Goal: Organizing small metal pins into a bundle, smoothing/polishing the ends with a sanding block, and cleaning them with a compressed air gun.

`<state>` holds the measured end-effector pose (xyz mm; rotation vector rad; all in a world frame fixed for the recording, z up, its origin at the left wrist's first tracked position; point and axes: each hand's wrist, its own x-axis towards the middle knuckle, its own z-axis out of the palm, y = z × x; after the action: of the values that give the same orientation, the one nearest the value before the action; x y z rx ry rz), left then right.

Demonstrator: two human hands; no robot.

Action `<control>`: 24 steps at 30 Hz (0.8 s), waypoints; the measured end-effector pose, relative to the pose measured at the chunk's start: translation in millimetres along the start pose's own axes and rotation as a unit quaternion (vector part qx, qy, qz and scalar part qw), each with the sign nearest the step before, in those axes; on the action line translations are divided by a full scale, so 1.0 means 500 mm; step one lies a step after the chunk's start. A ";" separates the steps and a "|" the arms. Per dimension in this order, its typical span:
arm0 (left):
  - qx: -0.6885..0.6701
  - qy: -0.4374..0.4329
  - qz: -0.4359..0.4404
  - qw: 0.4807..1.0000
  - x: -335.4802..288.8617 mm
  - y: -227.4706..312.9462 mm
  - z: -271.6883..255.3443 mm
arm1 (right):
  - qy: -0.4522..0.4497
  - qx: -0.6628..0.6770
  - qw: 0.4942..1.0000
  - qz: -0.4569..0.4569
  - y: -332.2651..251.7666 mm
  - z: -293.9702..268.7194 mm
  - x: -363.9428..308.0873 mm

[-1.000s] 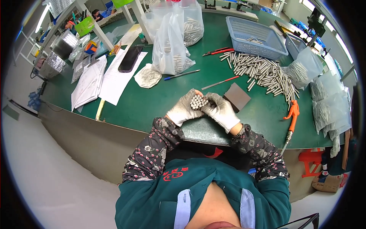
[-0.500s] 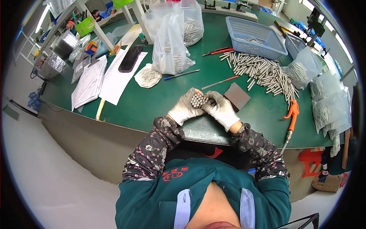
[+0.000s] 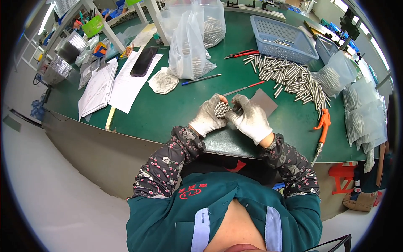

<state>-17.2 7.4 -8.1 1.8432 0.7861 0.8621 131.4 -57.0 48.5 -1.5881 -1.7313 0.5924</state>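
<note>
I hold a bundle of silvery metal pins (image 3: 222, 110), packed side by side into a tight, roughly round cluster, their shiny round ends facing up toward me. My left hand (image 3: 208, 116) wraps its left side, and my right hand (image 3: 250, 117) is close at its right. The bundle sits to the left of the blue plastic basket (image 3: 289, 52) and nearer me.

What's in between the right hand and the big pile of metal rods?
In the head view, a flat grey-brown piece lies between the right hand and the rod pile, then a strip of green table.
</note>
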 end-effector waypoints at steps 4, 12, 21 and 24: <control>0.010 0.024 0.029 0.999 -0.001 -0.007 0.004 | 0.079 -0.105 0.969 -0.209 -0.027 -0.003 0.014; 0.019 0.033 0.059 0.998 0.013 -0.053 0.014 | -0.030 -0.259 0.924 -0.280 -0.031 0.022 0.063; 0.137 0.035 0.135 0.981 0.006 -0.020 0.007 | -0.116 -0.420 0.861 -0.263 -0.065 0.024 0.073; 0.167 0.048 0.140 0.975 0.006 -0.034 0.013 | -0.085 -0.371 0.889 -0.256 -0.054 0.025 0.074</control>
<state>-12.9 13.1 -25.3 2.2629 0.7781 1.0528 104.3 -23.0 67.2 -1.4458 -2.5811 -0.2460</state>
